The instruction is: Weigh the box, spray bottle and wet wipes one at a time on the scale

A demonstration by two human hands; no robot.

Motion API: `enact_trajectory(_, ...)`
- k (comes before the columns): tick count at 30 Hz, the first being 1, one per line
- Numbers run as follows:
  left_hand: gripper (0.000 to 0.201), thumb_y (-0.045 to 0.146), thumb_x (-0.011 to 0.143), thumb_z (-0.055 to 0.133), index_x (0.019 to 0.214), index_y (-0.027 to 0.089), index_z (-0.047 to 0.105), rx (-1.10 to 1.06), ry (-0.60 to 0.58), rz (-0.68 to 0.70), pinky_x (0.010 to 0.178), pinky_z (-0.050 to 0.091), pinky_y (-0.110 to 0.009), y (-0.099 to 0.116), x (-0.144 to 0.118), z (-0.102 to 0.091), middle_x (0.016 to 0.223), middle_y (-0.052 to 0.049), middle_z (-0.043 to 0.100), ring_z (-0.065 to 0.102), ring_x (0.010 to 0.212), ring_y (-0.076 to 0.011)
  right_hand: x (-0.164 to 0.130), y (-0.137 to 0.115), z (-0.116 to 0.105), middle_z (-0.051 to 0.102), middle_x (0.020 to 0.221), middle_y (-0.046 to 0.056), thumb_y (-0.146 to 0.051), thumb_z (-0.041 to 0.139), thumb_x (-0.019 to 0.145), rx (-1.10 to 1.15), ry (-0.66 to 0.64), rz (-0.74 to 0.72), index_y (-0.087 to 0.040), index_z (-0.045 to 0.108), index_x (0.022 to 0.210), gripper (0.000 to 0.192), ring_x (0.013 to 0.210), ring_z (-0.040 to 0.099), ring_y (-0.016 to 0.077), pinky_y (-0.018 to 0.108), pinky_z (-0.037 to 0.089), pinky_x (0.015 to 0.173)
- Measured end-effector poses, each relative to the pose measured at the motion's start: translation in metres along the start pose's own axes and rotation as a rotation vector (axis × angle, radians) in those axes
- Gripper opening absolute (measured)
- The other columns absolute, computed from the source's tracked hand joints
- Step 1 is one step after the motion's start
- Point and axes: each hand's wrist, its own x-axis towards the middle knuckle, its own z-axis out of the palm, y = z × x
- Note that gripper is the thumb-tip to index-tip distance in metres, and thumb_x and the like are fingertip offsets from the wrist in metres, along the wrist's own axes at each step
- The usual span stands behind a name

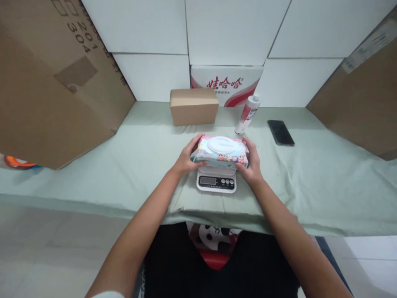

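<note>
A soft pack of wet wipes (221,151) with a white flip lid and cartoon print lies on a small white digital kitchen scale (216,182) near the table's front edge. My left hand (186,159) grips the pack's left end. My right hand (252,162) grips its right end. The pack covers most of the scale's platform, and only the display and buttons show below it.
A small cardboard box (194,106), a white-and-red tube (247,114) and a black phone (281,132) sit farther back on the green-covered table (325,182). Large cardboard boxes stand at the left (52,82) and right (362,95). A red-lettered white carton (228,85) leans on the wall.
</note>
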Motion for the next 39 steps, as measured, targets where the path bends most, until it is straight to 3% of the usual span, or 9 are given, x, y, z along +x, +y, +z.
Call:
enact_trajectory(5,0.126,0.074,0.063,0.088,0.166,0.023,0.036,-0.017,0.012,-0.048,0.132,0.036,-0.05,-0.002,0.0,-0.001,0.169,-0.02,0.043,0.037,0.16,-0.041,-0.002,0.003,0.001,0.047,0.158,0.016,-0.095,0.048,0.079,-0.009,0.006,0.044,-0.027,0.036,0.161,0.108,0.148,0.047,0.0419,0.054,0.059,0.104)
enact_trajectory(13,0.127,0.076,0.061,0.088,0.165,0.022,0.038,0.002,0.028,-0.052,0.129,0.041,-0.049,0.002,0.001,-0.002,0.165,-0.019,0.048,0.043,0.156,-0.0409,0.002,0.0,0.001,0.05,0.153,0.018,-0.092,0.059,0.075,-0.013,0.009,0.029,-0.023,0.04,0.157,0.109,0.147,0.046,0.0428,0.056,0.055,0.109)
enact_trajectory(21,0.128,0.077,0.059,0.088,0.164,0.022,0.04,0.019,0.041,-0.053,0.125,0.045,-0.048,0.003,0.002,-0.002,0.164,-0.021,0.05,0.046,0.154,-0.0417,0.005,-0.003,0.003,0.055,0.146,0.019,-0.087,0.067,0.074,0.034,0.012,-0.001,-0.02,0.043,0.154,0.107,0.14,0.054,0.0416,0.057,0.052,0.113)
enact_trajectory(29,0.127,0.076,0.061,0.089,0.164,0.02,0.04,0.028,0.037,-0.034,0.124,0.046,-0.047,-0.002,0.002,-0.003,0.164,-0.023,0.049,0.046,0.154,-0.0418,0.004,0.003,0.003,0.054,0.148,0.018,-0.083,0.071,0.075,0.062,0.006,-0.02,-0.022,0.044,0.155,0.104,0.138,0.057,0.0411,0.054,0.056,0.107)
enact_trajectory(39,0.125,0.076,0.062,0.088,0.163,0.019,0.042,0.053,0.044,-0.004,0.124,0.046,-0.048,-0.005,0.002,-0.004,0.164,-0.023,0.049,0.047,0.153,-0.0415,0.005,0.011,0.004,0.057,0.145,0.016,-0.078,0.077,0.074,0.073,0.017,-0.076,-0.024,0.045,0.155,0.102,0.135,0.057,0.041,0.057,0.054,0.111)
